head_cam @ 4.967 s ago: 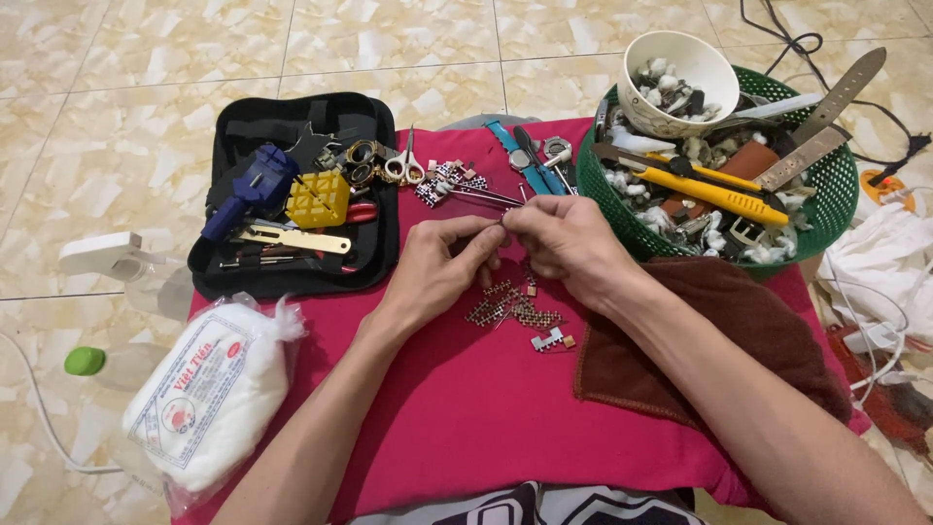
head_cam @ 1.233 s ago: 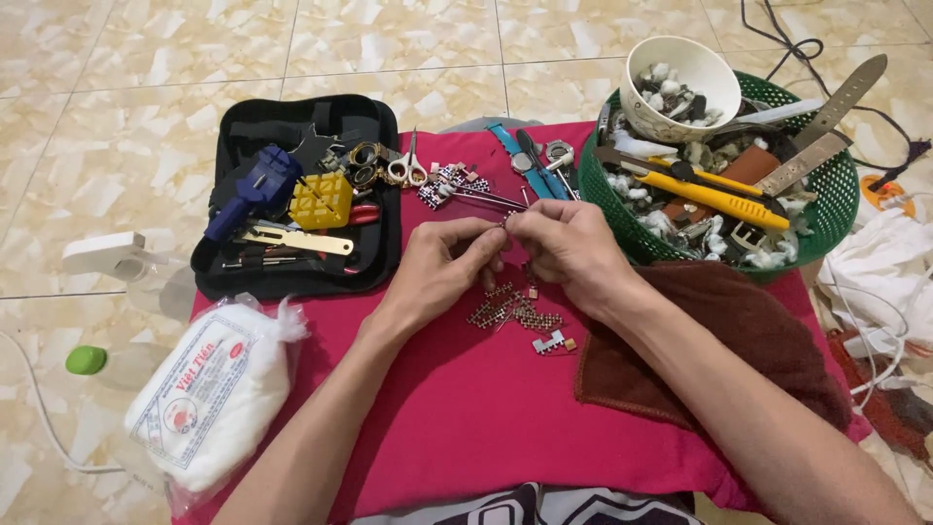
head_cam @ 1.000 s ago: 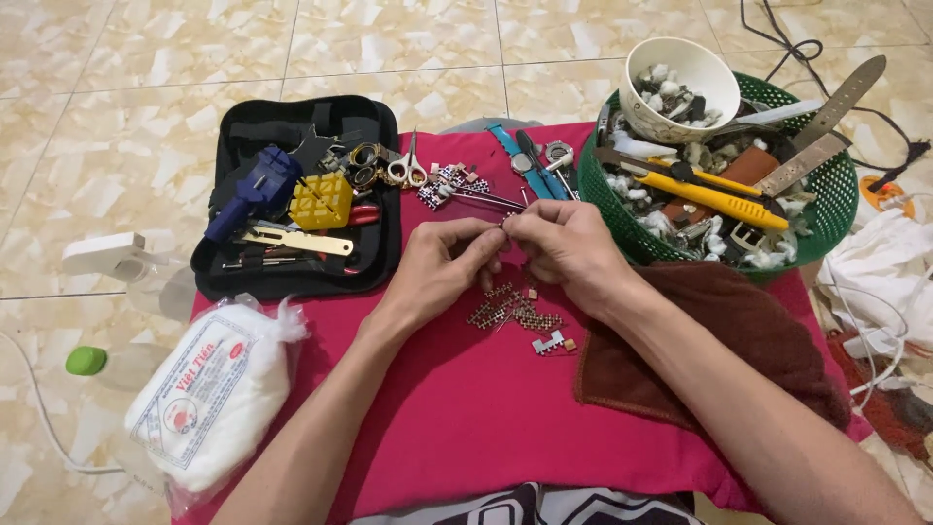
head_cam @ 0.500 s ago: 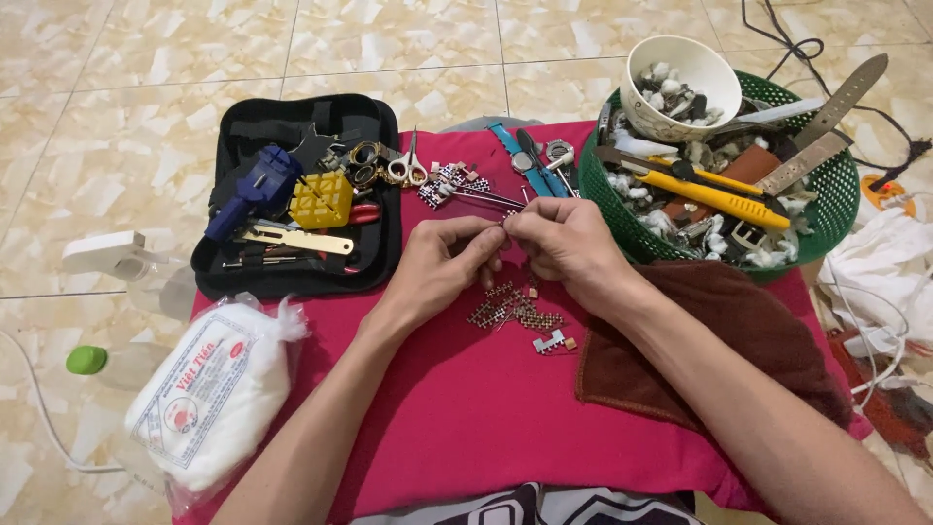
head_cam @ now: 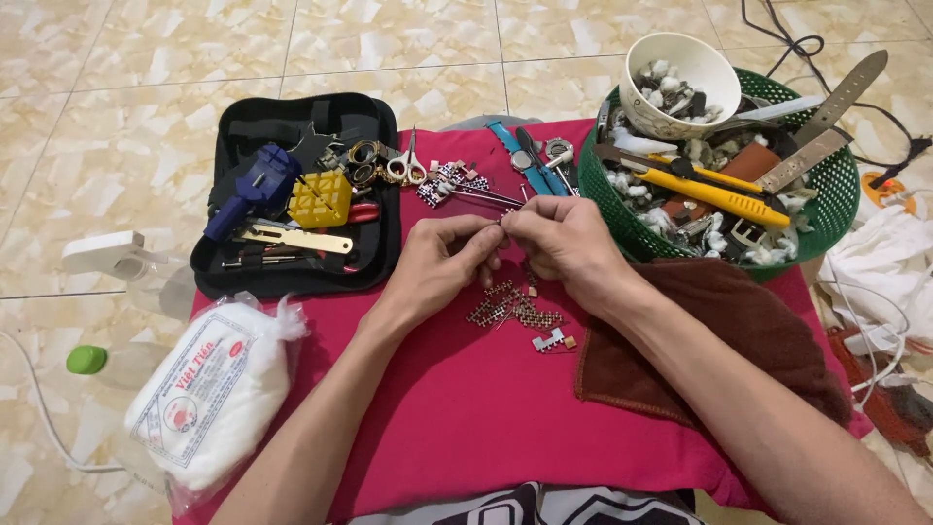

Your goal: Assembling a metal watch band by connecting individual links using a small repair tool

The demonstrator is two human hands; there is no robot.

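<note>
Fingers of the left hand and right hand meet tip to tip, pinched narrow on a tiny metal watch-band piece above the red cloth. Loose band links lie just beneath. A slip could likely drop the piece among those links, where it would be hard to pick out.

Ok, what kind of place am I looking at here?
Probably a home floor set up for watch repair, not a proper bench. A red cloth lies on a tiled floor, with a black tool case, a green basket of straps and tools, and loose metal band links.
</note>
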